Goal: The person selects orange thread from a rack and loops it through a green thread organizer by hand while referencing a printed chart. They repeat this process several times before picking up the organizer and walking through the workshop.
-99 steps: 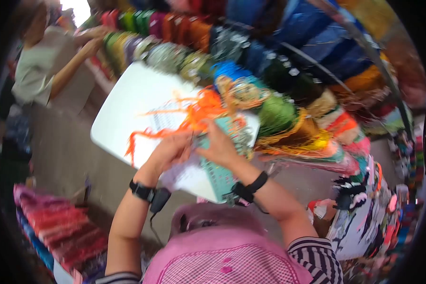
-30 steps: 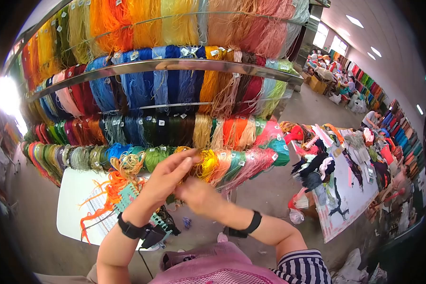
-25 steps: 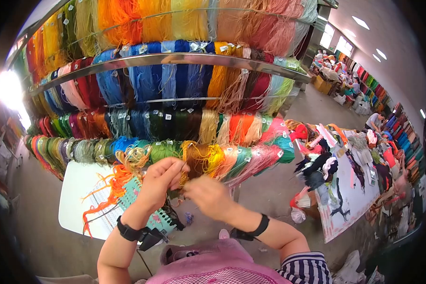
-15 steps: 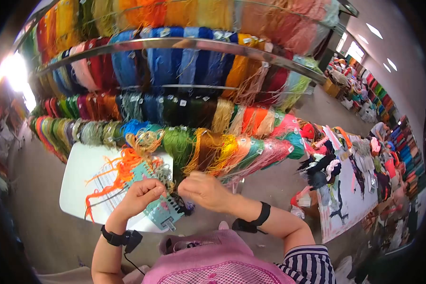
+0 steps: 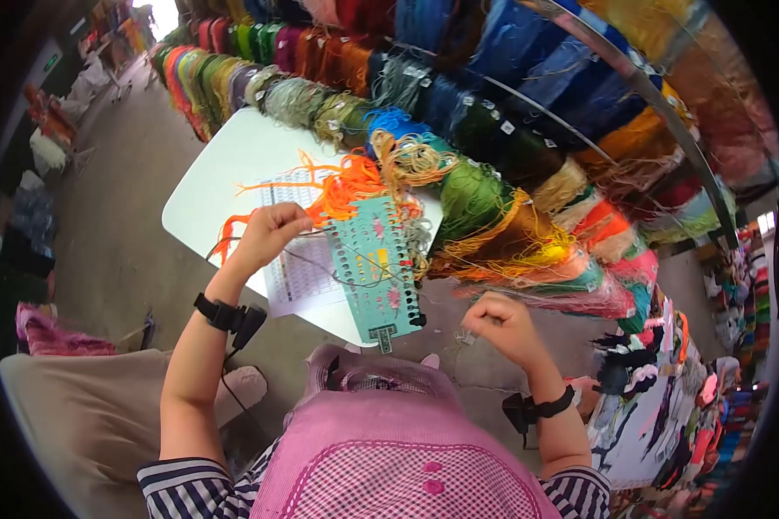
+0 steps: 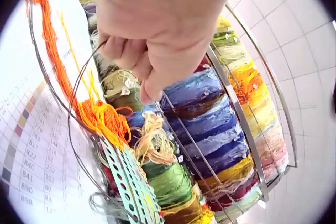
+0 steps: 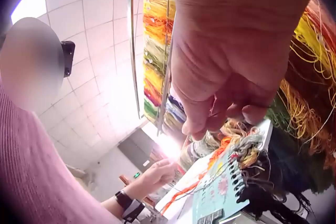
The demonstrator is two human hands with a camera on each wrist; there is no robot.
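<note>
My left hand (image 5: pixel 268 232) pinches a thin dark thread (image 5: pixel 307 259) above the white table (image 5: pixel 201 197). In the left wrist view the same thread (image 6: pixel 71 116) loops down from the curled fingers (image 6: pixel 126 56) to the teal punched card (image 6: pixel 123 174). That card (image 5: pixel 374 251) lies over a printed number sheet (image 5: pixel 290 281), its right edge hung with threads. Orange strands (image 5: pixel 350 186) lie above it. To the right of the table, my right hand (image 5: pixel 504 327) has thumb and fingers pinched together, with thin pale wisps (image 5: pixel 464 336) at their tips.
Racks of coloured skeins (image 5: pixel 472 195) run diagonally behind the table, with metal rails (image 5: pixel 666 112) above. Another table (image 5: pixel 636 437) with thread bundles stands at the lower right. Beige cloth (image 5: pixel 86 415) and a shoe (image 5: pixel 244 387) show at lower left.
The hands, close together half a second ago, are now wide apart, left over the sheet and right beyond the table. The head view has turned toward the white table.
</note>
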